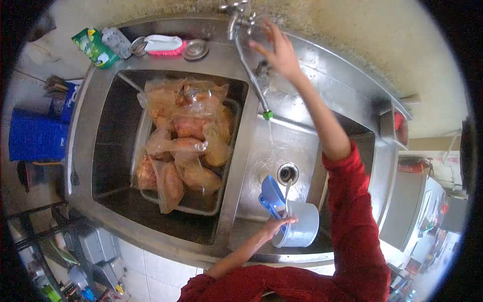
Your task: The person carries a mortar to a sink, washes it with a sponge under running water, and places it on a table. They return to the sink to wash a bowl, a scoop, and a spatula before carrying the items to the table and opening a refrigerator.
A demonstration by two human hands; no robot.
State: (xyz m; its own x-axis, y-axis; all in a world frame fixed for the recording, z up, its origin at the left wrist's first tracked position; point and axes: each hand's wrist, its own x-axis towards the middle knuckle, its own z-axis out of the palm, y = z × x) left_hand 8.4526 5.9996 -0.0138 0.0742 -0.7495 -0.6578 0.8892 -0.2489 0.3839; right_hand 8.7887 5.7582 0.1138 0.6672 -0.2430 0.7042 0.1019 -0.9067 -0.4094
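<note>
My left hand grips a pale round container at the front of the right sink basin, together with the handles of blue utensils and a white one that lean out of it. Up at the back, my right hand is raised beside the metal faucet, its fingers spread and holding nothing. Water runs from the green-tipped spout into the right basin, beside the drain.
In the left basin, a tray holds bags of meat. A green packet, a pink-and-white brush and a round metal lid lie on the back ledge. Blue crates stand at the left.
</note>
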